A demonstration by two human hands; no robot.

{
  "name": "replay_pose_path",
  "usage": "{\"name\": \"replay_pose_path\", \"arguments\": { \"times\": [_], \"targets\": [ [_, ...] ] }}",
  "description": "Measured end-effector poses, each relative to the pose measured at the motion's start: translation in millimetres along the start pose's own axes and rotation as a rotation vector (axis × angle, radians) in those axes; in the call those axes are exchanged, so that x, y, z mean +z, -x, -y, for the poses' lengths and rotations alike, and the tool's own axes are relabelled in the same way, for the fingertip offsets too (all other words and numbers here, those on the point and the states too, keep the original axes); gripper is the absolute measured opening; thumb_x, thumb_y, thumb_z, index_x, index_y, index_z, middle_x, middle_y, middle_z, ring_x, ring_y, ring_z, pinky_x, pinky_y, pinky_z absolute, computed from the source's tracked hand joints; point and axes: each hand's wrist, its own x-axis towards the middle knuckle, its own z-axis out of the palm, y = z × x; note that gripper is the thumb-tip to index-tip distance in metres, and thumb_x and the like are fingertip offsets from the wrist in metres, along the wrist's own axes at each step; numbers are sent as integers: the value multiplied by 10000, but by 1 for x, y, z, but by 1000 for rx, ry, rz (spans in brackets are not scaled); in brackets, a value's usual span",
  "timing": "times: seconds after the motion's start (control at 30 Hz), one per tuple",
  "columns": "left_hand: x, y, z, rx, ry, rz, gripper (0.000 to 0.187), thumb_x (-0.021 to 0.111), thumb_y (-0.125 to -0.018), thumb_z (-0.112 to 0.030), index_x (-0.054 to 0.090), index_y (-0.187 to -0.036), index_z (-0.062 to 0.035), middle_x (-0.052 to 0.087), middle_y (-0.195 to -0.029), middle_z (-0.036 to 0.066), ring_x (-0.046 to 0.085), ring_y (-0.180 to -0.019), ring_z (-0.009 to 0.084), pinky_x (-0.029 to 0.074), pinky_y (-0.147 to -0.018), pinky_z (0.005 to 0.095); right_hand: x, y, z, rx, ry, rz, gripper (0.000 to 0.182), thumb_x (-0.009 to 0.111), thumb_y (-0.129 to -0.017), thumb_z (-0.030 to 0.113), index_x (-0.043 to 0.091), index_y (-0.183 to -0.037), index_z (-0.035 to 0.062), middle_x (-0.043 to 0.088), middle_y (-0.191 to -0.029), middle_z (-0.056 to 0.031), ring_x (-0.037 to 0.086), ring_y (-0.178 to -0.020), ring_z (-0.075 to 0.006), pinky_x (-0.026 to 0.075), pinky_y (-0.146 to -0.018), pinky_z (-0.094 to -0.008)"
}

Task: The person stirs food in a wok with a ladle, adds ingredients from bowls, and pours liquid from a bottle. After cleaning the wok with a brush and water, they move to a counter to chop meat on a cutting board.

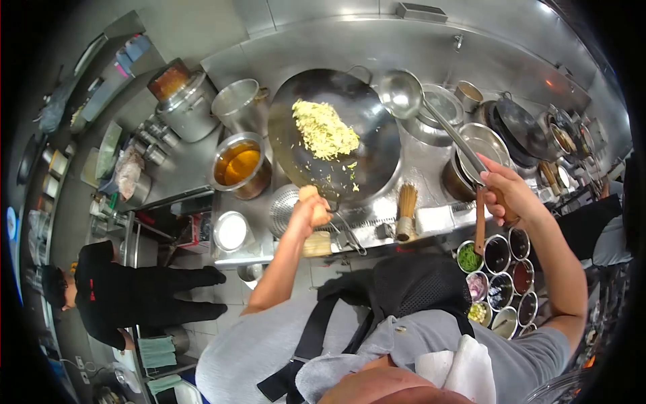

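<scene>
- Steel kitchen range (431, 161), condiment bowls (501, 276) at right.
- Left hand (311, 210) grips wok (333, 138) handle, fingers wrapped; egg-rice (324, 129) inside.
- Right hand (506, 192) fist-closed around ladle (402, 94) handle, bowl above wok rim.

Dark round wok (336, 135), tilted, gripped by wooden handle, holding pale yellow egg-fried rice (324, 129) heaped at upper left. Steel ladle (402, 94), bowl empty, raised beside wok's right rim, long handle slanting down-right.

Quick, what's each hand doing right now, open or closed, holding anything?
Left hand: closed on the wok handle.
Right hand: closed on the ladle handle.
</scene>
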Motion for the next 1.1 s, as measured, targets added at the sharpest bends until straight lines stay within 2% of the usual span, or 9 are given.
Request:
{"name": "replay_pose_path", "arguments": {
  "times": [0.2,0.27,0.37,0.53,0.67,0.8,0.87,0.97,1.1],
  "targets": [
    [8,-3,18,314,-233,-148,286,609,-762,2,491,-1023,-1,608,-750,110,630,-617,202,534,-490,337,27,-130,-46,193,20,197,436,472,-982,200,340,-1397,189,456,-618,22,422,-433,-69,374,-358,-236],
    [4,-20,28,230,-49,-112,161,588,-796,-52,555,-952,-30,607,-751,93,617,-617,199,539,-522,340,45,-146,-82,323,-404,408,134,465,-984,208,482,-1046,91,448,-618,22,440,-444,-57,390,-364,-229],
    [4,-14,40,-78,259,-59,150,576,-787,-83,526,-928,-93,596,-768,102,604,-620,239,559,-549,420,55,-134,-111,675,-1027,630,307,447,-988,215,409,-715,79,422,-626,32,449,-467,-42,402,-391,-204],
    [10,-3,73,-181,385,-132,221,589,-745,-58,512,-918,-172,565,-773,105,581,-599,280,540,-521,424,49,-122,-134,711,-1158,571,256,473,-989,258,472,-836,53,440,-663,29,466,-496,-42,436,-411,-196],
    [7,-14,84,-185,423,-110,226,591,-744,-56,503,-915,-173,566,-780,103,575,-606,265,535,-527,416,40,-158,-201,153,-639,675,549,415,-977,514,461,-1328,96,572,-699,-10,615,-637,-116,540,-541,-243],
    [-6,-21,90,-172,474,-73,234,608,-741,-68,512,-945,-130,605,-825,115,602,-651,267,547,-561,413,9,-223,-381,449,-255,520,510,443,-990,391,438,-1377,58,657,-742,-79,681,-742,-213,555,-768,-350],
    [5,-15,83,-269,429,-193,247,621,-743,-89,517,-967,-93,616,-849,128,606,-658,272,543,-560,404,14,-204,-392,107,902,392,505,461,-963,268,404,-1399,20,674,-1038,-119,636,-1037,-277,471,-946,-432],
    [5,-14,79,-292,360,-229,278,638,-746,-113,533,-1000,-66,617,-907,127,600,-729,268,534,-614,407,20,-234,-495,-403,1428,14,508,453,-940,226,403,-1411,39,504,-1376,-130,414,-1320,-306,296,-1080,-527],
    [8,-15,75,-355,348,-267,259,642,-756,-136,559,-995,-78,613,-930,109,591,-796,254,527,-671,406,5,-269,-513,200,1638,326,535,405,-945,247,358,-1445,61,258,-1546,-120,202,-1433,-316,156,-1114,-590]
  ]
}}
